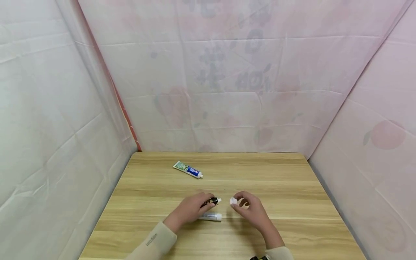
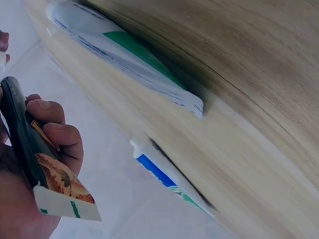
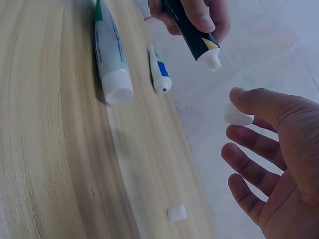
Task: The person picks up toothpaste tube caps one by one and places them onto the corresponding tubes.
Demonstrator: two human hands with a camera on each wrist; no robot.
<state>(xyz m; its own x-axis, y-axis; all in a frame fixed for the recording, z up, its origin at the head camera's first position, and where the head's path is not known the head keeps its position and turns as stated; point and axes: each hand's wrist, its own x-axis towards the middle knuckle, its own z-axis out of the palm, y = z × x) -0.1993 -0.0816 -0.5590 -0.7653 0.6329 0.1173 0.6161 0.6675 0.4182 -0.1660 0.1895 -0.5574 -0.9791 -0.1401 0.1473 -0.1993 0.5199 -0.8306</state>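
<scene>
My left hand (image 1: 193, 206) grips a black toothpaste tube (image 2: 22, 134) whose white threaded nozzle (image 3: 213, 60) is bare and points right. Facing it across a small gap, my right hand (image 1: 254, 212) pinches a white cap (image 3: 238, 115) between thumb and index finger; its other fingers are spread and loosely bent. Just below the left hand lies a white toothpaste tube (image 1: 211, 216) with its white cap on, partly hidden by that hand in the head view. A blue and green toothpaste tube (image 1: 188, 169) lies farther back, its narrow nozzle uncovered.
A second white cap (image 3: 177, 212) lies on the wooden table (image 1: 146, 202), seen in the right wrist view. Pale cloth sheets (image 1: 214, 108) hang behind the table and along both sides.
</scene>
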